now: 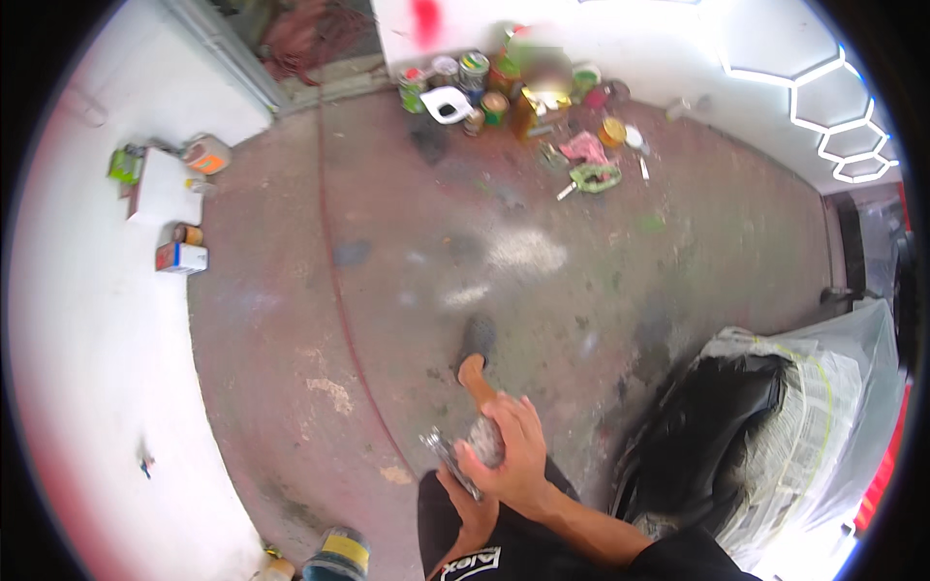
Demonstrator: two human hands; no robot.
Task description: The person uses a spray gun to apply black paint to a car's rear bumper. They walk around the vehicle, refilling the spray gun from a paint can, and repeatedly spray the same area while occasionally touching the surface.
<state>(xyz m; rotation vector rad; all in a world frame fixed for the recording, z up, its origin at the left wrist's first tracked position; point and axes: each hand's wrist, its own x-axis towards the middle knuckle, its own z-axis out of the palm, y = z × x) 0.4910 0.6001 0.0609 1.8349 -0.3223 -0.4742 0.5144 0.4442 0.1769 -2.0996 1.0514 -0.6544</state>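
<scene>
Low in the middle of the view, my two hands are together in front of my body. My left hand (pixel 473 510) is closed around a silver metal tool (pixel 444 448), which looks like a spray gun; the fingers hide much of it. My right hand (pixel 523 463) comes over from the right, its fingers curled round a mottled grey-white thing (pixel 487 441) beside the metal tool. Whether that is a cup or a crumpled rag I cannot tell.
Paint cans (pixel 473 73) and rags (pixel 584 148) lie along the far wall. A white box (pixel 170 189) stands at the left wall. A masked black car panel (pixel 707 426) is close on my right. A bucket (pixel 337 555) stands at lower left. A hose (pixel 339 290) crosses the floor.
</scene>
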